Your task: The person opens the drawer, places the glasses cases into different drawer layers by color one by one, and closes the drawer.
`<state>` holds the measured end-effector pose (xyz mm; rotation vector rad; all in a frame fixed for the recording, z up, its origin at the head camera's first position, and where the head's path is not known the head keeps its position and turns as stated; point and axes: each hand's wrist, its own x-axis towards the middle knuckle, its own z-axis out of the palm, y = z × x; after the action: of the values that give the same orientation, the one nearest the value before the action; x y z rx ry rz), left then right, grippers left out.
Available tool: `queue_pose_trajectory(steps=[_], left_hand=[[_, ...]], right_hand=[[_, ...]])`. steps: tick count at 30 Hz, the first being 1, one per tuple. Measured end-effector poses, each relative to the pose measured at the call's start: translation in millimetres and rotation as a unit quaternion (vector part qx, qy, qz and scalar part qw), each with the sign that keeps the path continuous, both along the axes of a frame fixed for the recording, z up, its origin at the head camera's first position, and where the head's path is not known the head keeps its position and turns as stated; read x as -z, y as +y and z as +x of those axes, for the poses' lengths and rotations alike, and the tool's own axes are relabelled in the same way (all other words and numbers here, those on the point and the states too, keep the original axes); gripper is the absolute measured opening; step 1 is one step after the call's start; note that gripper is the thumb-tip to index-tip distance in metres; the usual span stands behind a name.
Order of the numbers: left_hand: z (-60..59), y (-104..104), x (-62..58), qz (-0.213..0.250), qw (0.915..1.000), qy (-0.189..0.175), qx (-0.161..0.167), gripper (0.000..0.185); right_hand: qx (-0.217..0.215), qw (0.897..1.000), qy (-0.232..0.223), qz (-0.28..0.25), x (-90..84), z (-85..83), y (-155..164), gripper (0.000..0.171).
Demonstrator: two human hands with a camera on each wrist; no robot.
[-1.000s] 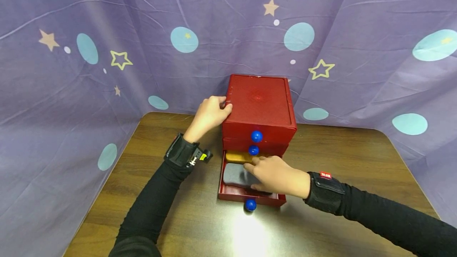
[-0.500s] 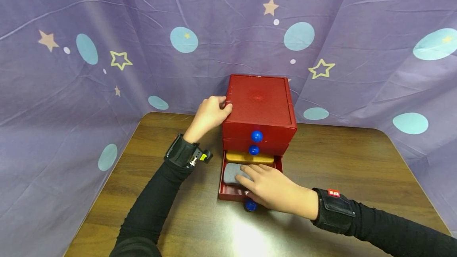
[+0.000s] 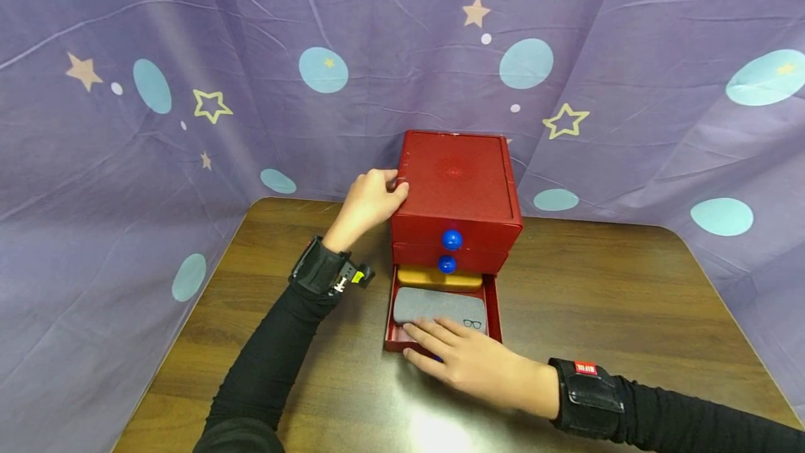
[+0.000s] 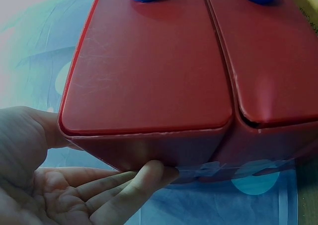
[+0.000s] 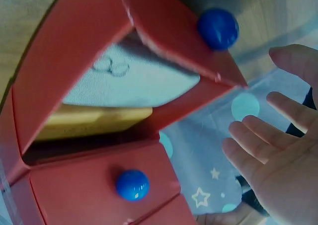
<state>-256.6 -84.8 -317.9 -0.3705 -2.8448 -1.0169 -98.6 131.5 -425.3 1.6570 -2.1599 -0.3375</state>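
Note:
A red drawer cabinet [image 3: 455, 177] with blue knobs stands on the table, its bottom drawer [image 3: 494, 310] pulled out. In that drawer lie a grey glasses case [image 3: 434, 303], printed with a small pair of glasses, and a yellow box [image 3: 440, 278] behind it. My left hand [image 3: 371, 200] holds the cabinet by its upper left edge; in the left wrist view its fingers [image 4: 107, 190] lie along the side wall. Over the front of the open drawer is my right hand [image 3: 468, 362], its fingers extended and holding nothing. It hides most of the lowest knob in the head view.
The wooden table [image 3: 604, 313] extends to both sides of the cabinet. A purple patterned cloth [image 3: 402, 54] hangs close behind it. The two upper drawers, with blue knobs [image 3: 452, 240], are closed.
My right hand has drawn back from over the glasses case toward the drawer's front, uncovering the case and its print. The left hand and the cabinet have stayed put.

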Motion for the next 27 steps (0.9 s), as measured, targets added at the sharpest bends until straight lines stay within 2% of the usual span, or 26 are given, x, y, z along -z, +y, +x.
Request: queue_pose_trajectory(steps=[2,6,9,14,27], left_hand=[[0.4,0,-0.3,0.000,1.0000,-0.002,-0.001,0.042],[1.0,0,-0.4,0.000,1.0000,-0.003,-0.001,0.041],[1.0,1,-0.1,-0.001,1.0000,0.000,-0.001,0.040],[0.6,1,0.8,-0.001,1.0000,0.002,-0.002,0.039],[-0.9,0,1.3,-0.003,1.0000,0.000,0.001,0.036]], right_hand=[[-0.008,1.000,0.007,0.004,5.2,2.5,0,0.036],[-0.025,0.999,0.026,0.004,14.2,6.4,0,0.042],[-0.039,0.998,0.055,0.014,19.8,8.5,0,0.036],[-0.058,0.993,0.097,0.038,27.3,11.0,-1,0.038],[-0.076,0.986,0.126,0.082,37.3,15.1,1,0.034]])
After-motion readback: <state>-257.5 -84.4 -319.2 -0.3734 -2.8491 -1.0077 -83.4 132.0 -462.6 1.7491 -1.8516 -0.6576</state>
